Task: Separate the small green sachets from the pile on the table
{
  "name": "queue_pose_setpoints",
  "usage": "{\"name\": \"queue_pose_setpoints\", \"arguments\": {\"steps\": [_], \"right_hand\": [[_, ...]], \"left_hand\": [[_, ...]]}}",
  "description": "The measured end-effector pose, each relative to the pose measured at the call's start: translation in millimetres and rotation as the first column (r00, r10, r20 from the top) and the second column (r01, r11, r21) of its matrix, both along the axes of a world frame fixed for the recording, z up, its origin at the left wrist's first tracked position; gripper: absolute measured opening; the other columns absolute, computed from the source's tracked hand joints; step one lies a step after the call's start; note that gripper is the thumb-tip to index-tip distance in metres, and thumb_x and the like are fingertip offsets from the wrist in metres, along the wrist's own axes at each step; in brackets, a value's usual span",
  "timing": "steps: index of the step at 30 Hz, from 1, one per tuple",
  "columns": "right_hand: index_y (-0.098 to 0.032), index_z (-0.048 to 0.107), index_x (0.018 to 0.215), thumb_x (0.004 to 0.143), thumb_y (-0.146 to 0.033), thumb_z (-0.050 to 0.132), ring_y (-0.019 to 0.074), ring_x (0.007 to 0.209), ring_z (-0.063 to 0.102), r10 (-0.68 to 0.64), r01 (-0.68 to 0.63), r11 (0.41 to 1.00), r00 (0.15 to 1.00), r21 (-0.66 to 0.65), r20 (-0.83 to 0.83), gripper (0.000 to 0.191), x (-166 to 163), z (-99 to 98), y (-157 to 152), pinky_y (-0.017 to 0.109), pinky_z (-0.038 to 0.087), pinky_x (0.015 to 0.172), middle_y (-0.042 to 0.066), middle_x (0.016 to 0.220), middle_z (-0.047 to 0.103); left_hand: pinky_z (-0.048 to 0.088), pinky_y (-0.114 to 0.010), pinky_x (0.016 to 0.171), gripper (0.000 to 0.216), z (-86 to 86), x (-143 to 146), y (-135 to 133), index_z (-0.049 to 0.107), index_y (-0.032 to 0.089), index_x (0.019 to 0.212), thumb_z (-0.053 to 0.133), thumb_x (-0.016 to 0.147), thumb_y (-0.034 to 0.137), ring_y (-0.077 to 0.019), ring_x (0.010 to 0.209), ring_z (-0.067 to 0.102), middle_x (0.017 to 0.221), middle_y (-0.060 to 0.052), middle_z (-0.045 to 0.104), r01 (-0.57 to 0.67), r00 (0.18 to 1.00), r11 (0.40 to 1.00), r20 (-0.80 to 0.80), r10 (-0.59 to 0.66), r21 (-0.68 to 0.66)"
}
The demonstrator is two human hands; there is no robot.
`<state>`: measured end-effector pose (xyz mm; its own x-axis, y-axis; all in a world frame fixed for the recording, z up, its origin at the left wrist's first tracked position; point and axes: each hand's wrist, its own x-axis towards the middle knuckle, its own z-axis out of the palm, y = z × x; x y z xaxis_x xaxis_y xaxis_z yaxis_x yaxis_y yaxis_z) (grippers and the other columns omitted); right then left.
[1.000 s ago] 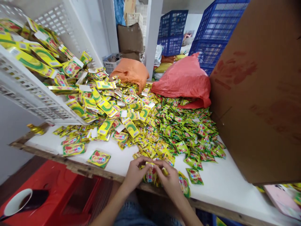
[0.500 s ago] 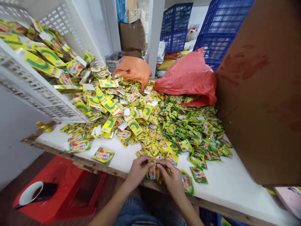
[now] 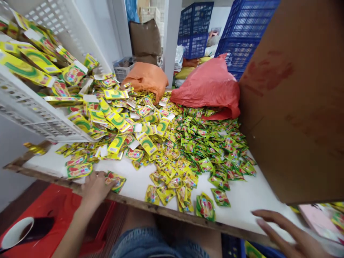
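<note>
On the left, my left hand (image 3: 97, 188) rests at the front of the table, its thumb and fingers closed on the near left end of a flat yellow-green candy box (image 3: 117, 182). Another flat candy box (image 3: 80, 170) lies just left of it. Far to the right, my right hand (image 3: 290, 233) is open, fingers apart, above the table's front edge, and holds nothing. Between my hands lie several yellow candy sachets (image 3: 166, 194) and green candy sachets (image 3: 220, 197). A larger green packet (image 3: 205, 206) sits close to the edge.
A white crate (image 3: 40, 107) tipped at left spills yellow boxes (image 3: 116, 121). Behind the sachet heap slump an orange bag (image 3: 146, 77) and a red bag (image 3: 208, 87). A tall cardboard box (image 3: 292, 107) bounds the right. Below left, a red stool (image 3: 53, 229) carries a cup (image 3: 18, 233).
My hands have parted from the packet they held together at the front edge. The left has gone left to a candy box; the right has swung far right, open. The view has shifted slightly.
</note>
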<state>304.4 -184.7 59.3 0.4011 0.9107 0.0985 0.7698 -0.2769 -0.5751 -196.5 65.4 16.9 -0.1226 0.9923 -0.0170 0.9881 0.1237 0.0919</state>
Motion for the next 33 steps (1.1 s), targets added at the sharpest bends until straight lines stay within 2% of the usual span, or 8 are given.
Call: {"name": "queue_pose_setpoints", "arguments": {"steps": [6,12,17,20,22,26,29,33], "right_hand": [[-0.021,0.060,0.095,0.076,-0.045,0.053,0.0241,0.083,0.061,-0.006,0.004,0.999,0.998,-0.033,-0.064,0.031,-87.6,-45.0,56.4,0.037,0.049,0.074,0.008,0.094,0.065],[-0.024,0.062,0.090,0.070,-0.031,0.062,0.0293,0.097,0.052,0.007,-0.018,0.996,0.993,0.091,0.117,0.022,-110.9,-65.0,58.9,0.044,0.043,0.079,0.009,0.102,0.058],[-0.021,0.057,0.085,0.074,-0.039,0.058,0.0194,0.069,0.057,-0.099,0.128,0.986,0.965,0.107,-0.243,0.021,-85.1,-50.1,47.1,0.032,0.046,0.066,0.002,0.079,0.064],[-0.017,0.057,0.096,0.069,-0.046,0.062,0.0168,0.062,0.057,-0.191,0.268,0.958,0.857,0.099,-0.478,0.040,-68.1,-40.9,45.0,0.028,0.046,0.058,0.003,0.079,0.066],[-0.015,0.059,0.092,0.066,-0.047,0.065,0.0168,0.062,0.057,-0.165,0.273,0.957,0.796,0.102,-0.583,0.041,-64.9,-35.3,49.0,0.027,0.045,0.057,0.003,0.074,0.066],[-0.016,0.061,0.078,0.071,-0.047,0.060,0.0184,0.066,0.057,-0.055,0.162,0.978,0.803,0.130,-0.594,0.032,-66.8,-24.2,66.0,0.029,0.045,0.063,0.003,0.070,0.064],[-0.018,0.063,0.075,0.073,-0.038,0.059,0.0225,0.087,0.057,0.140,-0.105,0.988,0.922,0.115,-0.360,0.020,-59.3,-17.6,80.1,0.035,0.042,0.080,0.006,0.089,0.065],[-0.022,0.063,0.080,0.069,-0.017,0.056,0.0253,0.107,0.048,0.363,-0.366,0.928,0.930,-0.071,-0.050,0.013,-49.8,-21.0,97.4,0.041,0.033,0.089,0.006,0.110,0.060]], "left_hand": [[0.034,-0.049,0.095,0.048,-30.3,28.3,-7.6,0.052,0.016,0.087,0.064,0.055,0.049,-0.0370,0.118,0.035,0.121,-0.017,0.036,0.054,0.929,0.983,0.352,-0.114,0.176],[0.031,-0.045,0.102,0.027,-16.3,76.9,-31.4,0.049,0.020,0.084,0.060,0.069,0.040,-0.0288,0.123,0.035,0.118,-0.010,0.039,0.123,0.653,0.906,0.654,-0.382,0.406],[0.031,-0.041,0.103,0.035,-5.4,122.2,-48.6,0.048,0.022,0.106,0.059,0.074,0.032,-0.0250,0.125,0.035,0.126,-0.009,0.041,0.119,0.439,0.893,0.783,-0.440,0.435],[0.040,-0.038,0.096,0.067,-7.8,134.5,-50.6,0.024,0.021,0.129,0.061,0.074,0.031,-0.0217,0.112,0.051,0.123,-0.010,0.049,0.114,0.220,0.938,0.913,-0.344,0.327],[0.046,-0.037,0.089,0.066,-9.9,137.1,-49.4,0.030,0.017,0.125,0.063,0.072,0.034,-0.0217,0.098,0.059,0.110,-0.009,0.059,0.190,0.192,0.962,0.954,-0.232,0.196],[0.049,-0.035,0.081,0.051,-11.7,134.6,-45.5,0.047,0.013,0.108,0.065,0.068,0.039,-0.0234,0.090,0.061,0.098,-0.008,0.065,0.293,0.241,0.954,0.961,-0.139,0.064],[0.048,-0.036,0.084,0.051,-12.8,131.0,-44.3,0.047,0.013,0.108,0.066,0.067,0.038,-0.0242,0.095,0.060,0.105,-0.010,0.063,0.273,0.185,0.959,0.973,-0.136,0.082],[0.048,-0.038,0.085,0.053,-17.3,129.2,-44.2,0.048,0.012,0.107,0.067,0.066,0.039,-0.0259,0.100,0.059,0.108,-0.012,0.063,0.220,0.154,0.974,0.983,-0.097,0.061]]}}
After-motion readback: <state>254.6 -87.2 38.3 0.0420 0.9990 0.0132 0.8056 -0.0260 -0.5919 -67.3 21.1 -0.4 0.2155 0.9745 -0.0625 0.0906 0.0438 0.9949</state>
